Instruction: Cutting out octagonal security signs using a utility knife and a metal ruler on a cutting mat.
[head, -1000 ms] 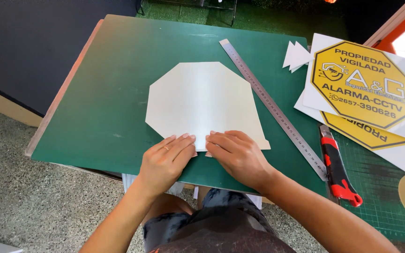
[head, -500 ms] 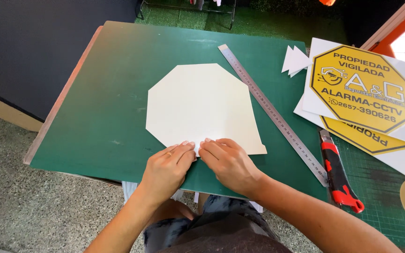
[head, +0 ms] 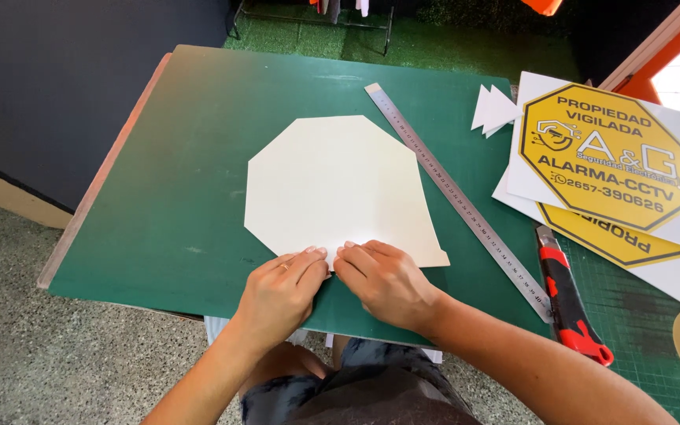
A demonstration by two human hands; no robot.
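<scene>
So both hands are down at the near edge of the cream sheet (head: 340, 189), which lies flat in the middle of the green cutting mat (head: 175, 157). The left hand (head: 281, 293) and right hand (head: 383, 283) sit side by side, fingers curled and pressed onto the sheet's bottom edge, maybe picking at a corner of it, hard to tell from up here. Its top corners already look trimmed off; the bottom right one is still pointy. The steel ruler (head: 458, 201) lies just beside the sheet, and the red utility knife (head: 572, 303) sits untouched further right, near the yellow signs (head: 604, 157).
</scene>
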